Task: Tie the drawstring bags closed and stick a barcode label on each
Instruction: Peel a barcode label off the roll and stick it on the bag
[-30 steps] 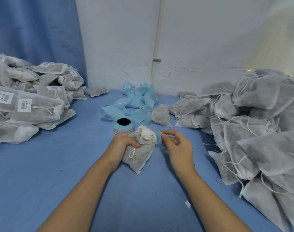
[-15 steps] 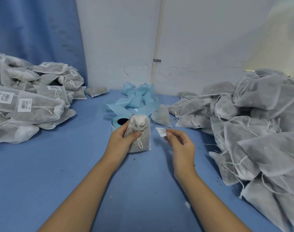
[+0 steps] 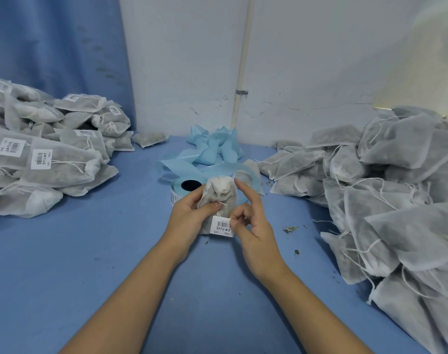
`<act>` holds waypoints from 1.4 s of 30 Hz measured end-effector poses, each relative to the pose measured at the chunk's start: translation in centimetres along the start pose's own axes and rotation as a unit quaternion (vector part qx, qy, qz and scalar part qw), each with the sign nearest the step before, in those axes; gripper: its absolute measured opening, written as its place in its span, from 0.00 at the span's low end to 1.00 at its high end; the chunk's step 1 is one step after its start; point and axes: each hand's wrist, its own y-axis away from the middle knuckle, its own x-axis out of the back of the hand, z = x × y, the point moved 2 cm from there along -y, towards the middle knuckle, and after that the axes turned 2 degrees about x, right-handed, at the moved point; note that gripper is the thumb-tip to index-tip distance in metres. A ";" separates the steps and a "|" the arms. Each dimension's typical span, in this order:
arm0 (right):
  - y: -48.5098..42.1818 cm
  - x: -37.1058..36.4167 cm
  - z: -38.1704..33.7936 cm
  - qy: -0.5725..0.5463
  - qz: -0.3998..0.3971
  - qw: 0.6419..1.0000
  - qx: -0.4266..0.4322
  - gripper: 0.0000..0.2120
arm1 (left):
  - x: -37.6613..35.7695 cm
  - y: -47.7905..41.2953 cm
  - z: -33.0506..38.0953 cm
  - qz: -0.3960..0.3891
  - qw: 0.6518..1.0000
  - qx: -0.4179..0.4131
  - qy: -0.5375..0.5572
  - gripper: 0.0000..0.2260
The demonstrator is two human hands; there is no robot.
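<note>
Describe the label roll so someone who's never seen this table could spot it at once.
On the blue table, look between the labelled bag pile on the left and the unlabelled pile on the right. The label roll stands there, just behind the bag in the left hand. It alone is round: a pale blue ring with a dark hole.

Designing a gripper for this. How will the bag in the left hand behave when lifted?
Probably floppy: the bag creases where the left hand grips it. Likely light: that hand holds it upright while the right hand pinches the barcode label. Its fibrous cloth probably won't slip.
</note>
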 end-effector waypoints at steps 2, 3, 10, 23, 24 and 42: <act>0.0 0.0 0.1 -0.007 0.005 1.000 0.001 0.35 | -0.2 0.1 0.0 -0.004 1.000 0.004 -0.001 0.14; 0.1 0.1 0.1 -0.015 0.008 1.000 0.000 0.34 | -0.3 0.1 -0.1 -0.002 1.000 0.005 0.000 0.14; -0.1 0.1 -0.2 -0.099 0.115 0.981 -0.121 0.17 | -0.6 -0.1 0.6 0.187 0.980 -0.065 0.021 0.10; 0.3 -1.9 -0.7 -0.411 0.154 0.810 -0.389 0.08 | -2.2 0.9 0.9 0.232 0.957 -0.171 0.012 0.15; 0.3 -2.1 -0.7 -0.411 0.152 0.807 -0.395 0.08 | -2.3 0.9 0.9 0.228 0.958 -0.172 0.013 0.15; 0.0 -1.1 -0.9 -0.266 0.064 0.886 -0.373 0.20 | -3.4 1.7 1.9 0.174 0.972 -0.160 -0.001 0.11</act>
